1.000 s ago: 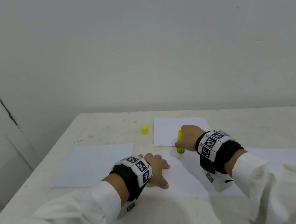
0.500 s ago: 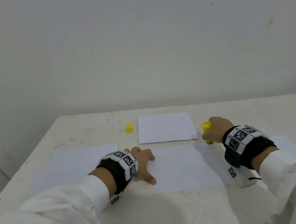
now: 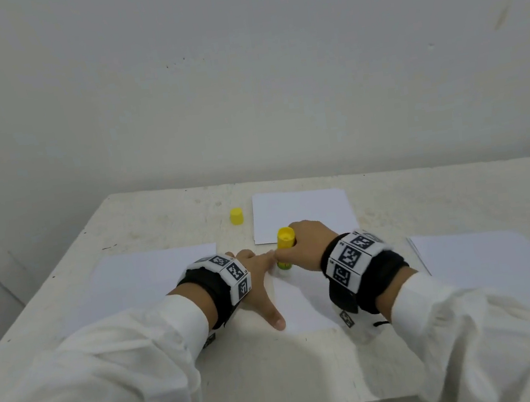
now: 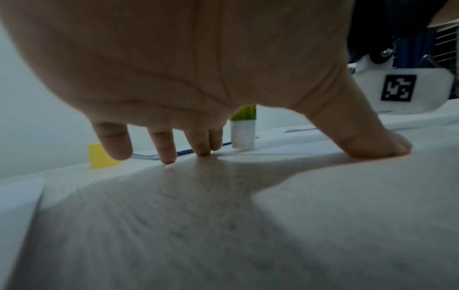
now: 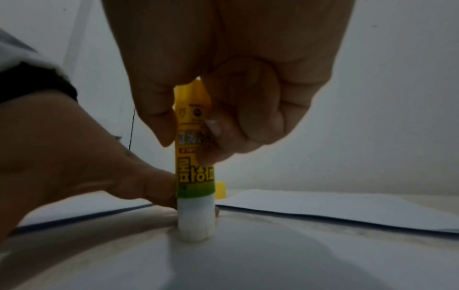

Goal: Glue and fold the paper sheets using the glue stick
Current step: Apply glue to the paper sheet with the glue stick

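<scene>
Glue stick point(image 3: 286, 248) stands nearly upright in my right hand point(image 3: 306, 246), white glue end down on the middle sheet point(image 3: 299, 304) near that sheet's far left corner. My right fingers point(image 5: 248, 109) are curled round the yellow barrel, thumb point(image 5: 159, 121) on the other side of it; the right wrist view shows the white glue point(image 5: 195, 219) pressed onto the paper.

My left hand point(image 3: 257, 279) lies just beside the glue stick, on its left. The fingers are spread and nearly straight, holding nothing. In the left wrist view the thumb tip point(image 4: 377, 145) and at least two fingertips point(image 4: 168, 155) press down, the palm arched above the surface, and the little finger hangs a bit clear. My left forefinger tip is right next to the base of the stick; whether it touches the stick I cannot tell.

Beyond the glue stick lies a smaller sheet point(image 3: 302, 209), its near edge passing just behind the stick. The yellow cap point(image 3: 236, 216) stands on the table point(image 3: 158, 221), beyond and to the left of the stick, just beside that smaller sheet's left edge and apart from it. A further sheet point(image 3: 145, 277) lies flat to the left of the stick, past my left wrist, and another sheet point(image 3: 488, 266) lies to its right, past my right wrist. Both wrists carry black bands with white marker blocks.
</scene>
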`<state>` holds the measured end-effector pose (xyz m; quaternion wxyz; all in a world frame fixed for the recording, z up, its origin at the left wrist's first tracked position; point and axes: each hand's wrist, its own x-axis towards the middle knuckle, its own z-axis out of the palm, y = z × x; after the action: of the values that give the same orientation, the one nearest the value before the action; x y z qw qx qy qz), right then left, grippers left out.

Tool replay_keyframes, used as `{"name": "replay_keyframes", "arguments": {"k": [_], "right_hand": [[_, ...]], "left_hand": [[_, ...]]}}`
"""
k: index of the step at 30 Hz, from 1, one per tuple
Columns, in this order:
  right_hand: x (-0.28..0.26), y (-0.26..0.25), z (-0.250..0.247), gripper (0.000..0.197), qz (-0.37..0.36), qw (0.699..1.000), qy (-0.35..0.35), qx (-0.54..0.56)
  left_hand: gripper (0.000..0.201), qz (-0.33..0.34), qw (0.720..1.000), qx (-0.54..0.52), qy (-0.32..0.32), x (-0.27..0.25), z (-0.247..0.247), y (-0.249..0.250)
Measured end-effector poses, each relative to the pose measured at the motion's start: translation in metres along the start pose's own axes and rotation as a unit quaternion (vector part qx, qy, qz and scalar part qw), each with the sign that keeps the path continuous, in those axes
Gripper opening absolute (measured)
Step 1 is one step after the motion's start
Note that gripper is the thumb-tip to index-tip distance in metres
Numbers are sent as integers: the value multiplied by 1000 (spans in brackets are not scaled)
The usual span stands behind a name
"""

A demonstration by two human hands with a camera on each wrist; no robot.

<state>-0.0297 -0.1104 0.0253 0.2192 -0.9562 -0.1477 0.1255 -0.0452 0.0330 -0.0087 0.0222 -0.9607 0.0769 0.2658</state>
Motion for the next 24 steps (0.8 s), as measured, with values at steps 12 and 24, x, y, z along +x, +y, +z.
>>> {"name": "replay_keyframes", "arguments": {"k": [12, 24], "right_hand": [[-53, 5, 6, 24, -63, 996, -63, -8], [-98, 104, -33, 30, 39, 999, -17, 21]], "left_hand": [[133, 22, 998, 52, 0, 3, -2, 6], [131, 10, 990, 137, 16, 11, -6, 17]]}}
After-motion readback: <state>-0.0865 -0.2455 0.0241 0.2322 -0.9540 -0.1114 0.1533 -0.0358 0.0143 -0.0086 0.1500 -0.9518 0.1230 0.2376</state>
